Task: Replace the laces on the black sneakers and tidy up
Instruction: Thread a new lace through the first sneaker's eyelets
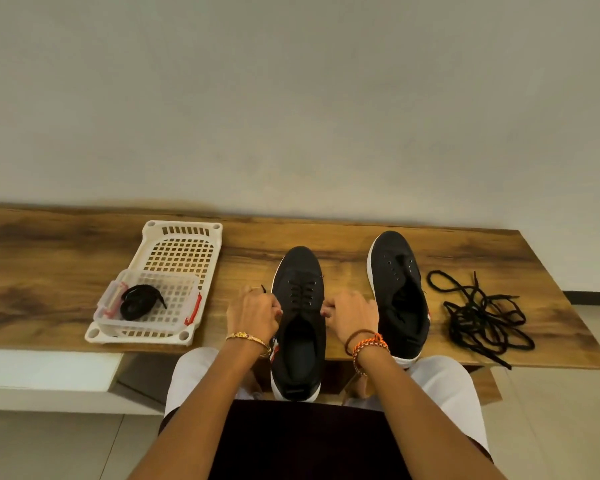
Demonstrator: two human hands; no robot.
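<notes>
Black sneaker [298,306] (half laced) sits between both hands [253,315].

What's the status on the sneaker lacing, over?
Left hand and right hand each pinch a lace end at the near sneaker, partly laced. Far sneaker unlaced. Old laces loose on table, clear of the hands.

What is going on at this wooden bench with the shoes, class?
A person is lacing the nearer black canvas sneaker: the left hand pinches one black lace end and the right hand grips the other. The second black sneaker has empty eyelets. A tangle of loose black laces lies beside it; a coiled black lace sits in a clear plastic box.
</notes>
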